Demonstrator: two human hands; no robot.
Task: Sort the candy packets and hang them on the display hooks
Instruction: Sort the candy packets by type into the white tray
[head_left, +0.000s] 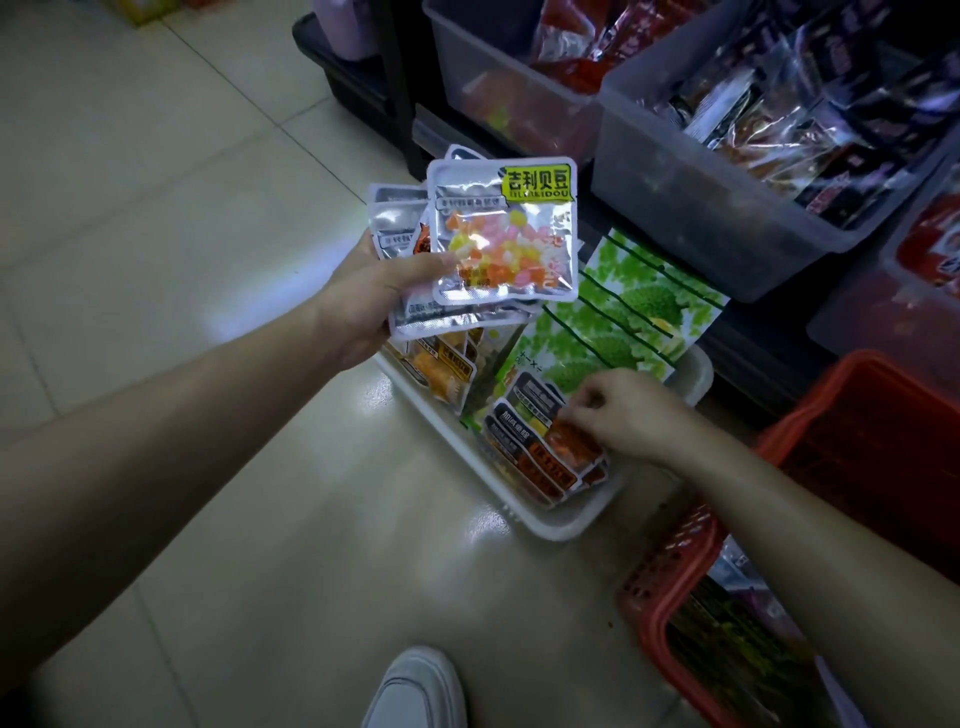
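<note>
Several candy packets (415, 312) are bunched in my left hand (363, 296), fanned out like cards. The top packet (506, 234) is silver with a clear window, and I can see small pink, yellow and orange candies inside. My thumb lies across the front. My other fingers are behind the bunch, where I cannot see them. This grip is closed on the bunch. I hold it up over the far left end of the white tray (550, 525), which sits on the floor (208, 208).

Another pile of packets (535, 457) lies in the near end of the tray, one on top of the other. My right hand (628, 410) reaches down to it. The fingers are bent close together and pinch the edge of an orange packet (569, 439) on top. This grip is narrow. I cannot tell if the packet is off the pile yet.

One big green bag (623, 317) with fruit pictures leans at the far side of the tray. On the right, close to me, is a red basket (675, 571). Clear bins (727, 208) full of snacks stand far off on the right.

I think the job is only at the sorting part. Some packets are gathered, many are left in the tray, and none hangs on a hook. I see no hooks at all from here.
</note>
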